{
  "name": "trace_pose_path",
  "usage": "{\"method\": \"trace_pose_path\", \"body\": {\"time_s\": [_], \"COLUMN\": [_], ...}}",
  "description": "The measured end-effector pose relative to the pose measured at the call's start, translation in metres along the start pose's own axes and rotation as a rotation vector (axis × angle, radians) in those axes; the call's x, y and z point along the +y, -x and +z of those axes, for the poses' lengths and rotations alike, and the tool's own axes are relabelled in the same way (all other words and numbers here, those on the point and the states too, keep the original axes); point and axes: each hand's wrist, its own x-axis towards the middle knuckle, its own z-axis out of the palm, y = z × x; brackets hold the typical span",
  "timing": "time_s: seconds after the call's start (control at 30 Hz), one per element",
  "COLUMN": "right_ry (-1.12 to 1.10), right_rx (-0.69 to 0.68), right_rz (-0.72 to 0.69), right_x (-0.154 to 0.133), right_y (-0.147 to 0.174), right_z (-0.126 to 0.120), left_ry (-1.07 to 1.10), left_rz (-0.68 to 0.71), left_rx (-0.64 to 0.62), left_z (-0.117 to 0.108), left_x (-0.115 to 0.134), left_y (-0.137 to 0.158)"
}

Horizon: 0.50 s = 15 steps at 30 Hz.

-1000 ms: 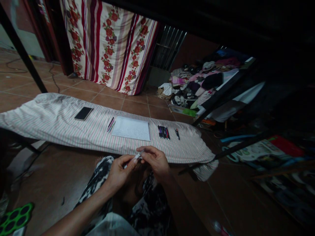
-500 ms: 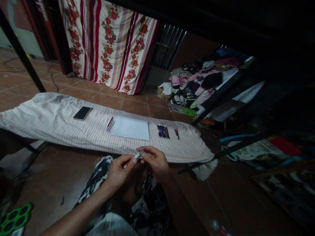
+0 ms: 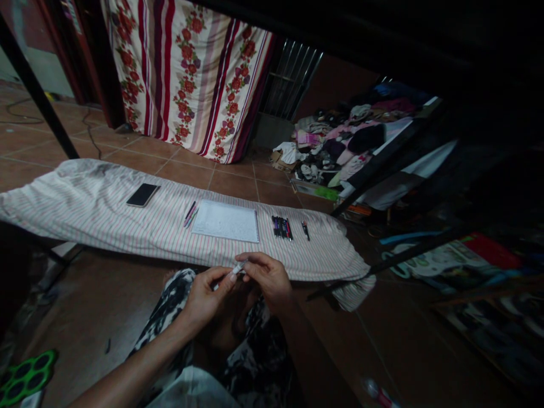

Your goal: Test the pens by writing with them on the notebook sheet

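Note:
Above my lap, in front of the cloth's near edge, both hands meet on a slim white pen-like object [image 3: 238, 267]; its exact kind is not clear. My left hand [image 3: 210, 292] pinches the lower-left part between thumb and fingers. At the upper-right end, the fingertips of my right hand [image 3: 267, 276] are closed on it. Beyond them a spiral notebook [image 3: 226, 221] lies open on the striped cloth [image 3: 106, 226]. Two or three pens [image 3: 190, 215] lie left of the notebook. To its right is a row of several dark pens [image 3: 282, 228], then a small dark pen-like item [image 3: 305, 230].
A phone [image 3: 143, 195] lies on the cloth at the left. Dark metal bars [image 3: 46, 96] rise at both sides. Behind hang a floral curtain [image 3: 187, 79] and a heap of clothes [image 3: 340, 141]. A green-framed object [image 3: 29, 374] sits on the floor at lower left.
Both hands keep nearly the same place and grip on the white object. A pale shape at the left edge, below the cloth, has mostly gone from sight.

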Motion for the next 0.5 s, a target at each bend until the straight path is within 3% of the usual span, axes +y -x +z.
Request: {"method": "trace_pose_path", "body": {"time_s": [0.2,0.5], "right_ry": [-0.087,-0.016], "right_rx": [-0.003,-0.014], "right_rz": [0.004,-0.013], "right_x": [0.0046,0.0014], "right_y": [-0.0007,-0.0005], "right_z": [-0.0011,-0.0002], "left_ry": [0.009,-0.004], "left_rz": [-0.008,-0.006], "left_rx": [0.008,-0.001], "left_z": [0.0005,0.0001], "left_x": [-0.0016,0.0022], "left_y": [-0.0001,0.0]}}
